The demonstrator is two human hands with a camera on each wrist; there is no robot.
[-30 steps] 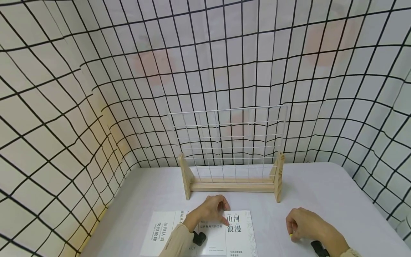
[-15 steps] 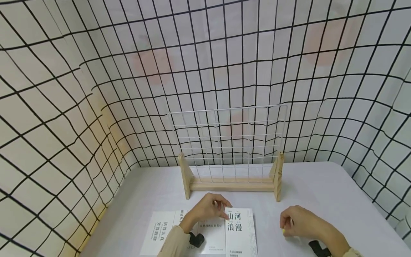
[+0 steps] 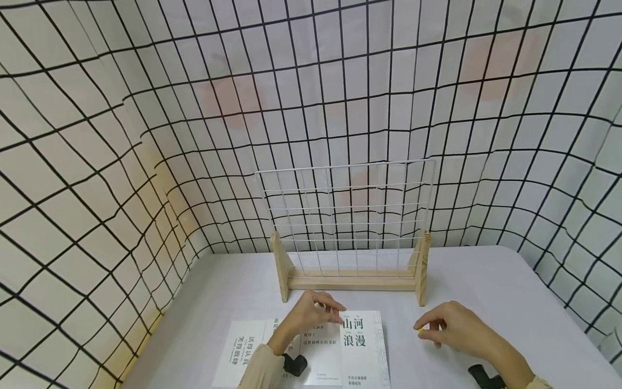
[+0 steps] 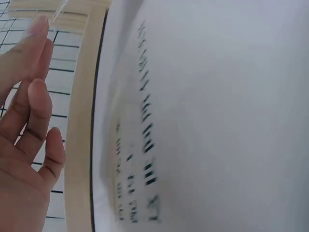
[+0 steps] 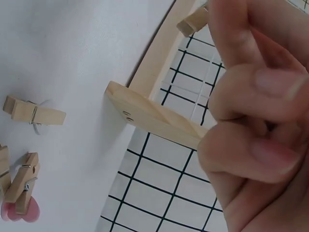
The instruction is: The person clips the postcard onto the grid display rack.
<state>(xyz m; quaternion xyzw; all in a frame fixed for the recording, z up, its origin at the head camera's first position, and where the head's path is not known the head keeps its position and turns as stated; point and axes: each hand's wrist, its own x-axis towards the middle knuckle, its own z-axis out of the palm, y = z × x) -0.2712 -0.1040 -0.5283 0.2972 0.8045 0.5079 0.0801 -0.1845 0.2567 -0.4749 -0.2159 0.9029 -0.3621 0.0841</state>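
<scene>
A white table [image 3: 486, 281] is seen from the head view, enclosed at the back and both sides by a white backdrop with a black grid [image 3: 146, 135]. A white wire grid panel [image 3: 347, 208] stands upright in a wooden stand [image 3: 351, 281] near the back edge of the table, at its middle.

Three white printed cards are laid side by side at the front edge, left of centre. The right-hand card [image 3: 362, 346], printed with large black characters, is pinched at its far left corner by the left hand [image 3: 311, 316], the fingers being curled on the card's edge. The corner appears slightly lifted; this cannot be confirmed. In the left wrist view the card [image 4: 203, 121] fills most of the frame and is blurred, with the fingers [image 4: 34, 96] beside it and the wooden stand [image 4: 79, 121] behind. The middle card [image 3: 320, 348] is partly covered by that hand and wrist; the left card [image 3: 240, 351] lies clear of it.

The right hand [image 3: 449, 327] is held over the table right of the cards, near the front edge. A small yellow item [image 3: 420, 330] is pinched between thumb and fingertips; its nature cannot be determined. In the right wrist view the fingers [image 5: 260, 121] are curled tightly, and several wooden clothespins [image 5: 34, 113] are recorded lying on the table beside a foot of the stand [image 5: 154, 118].
</scene>
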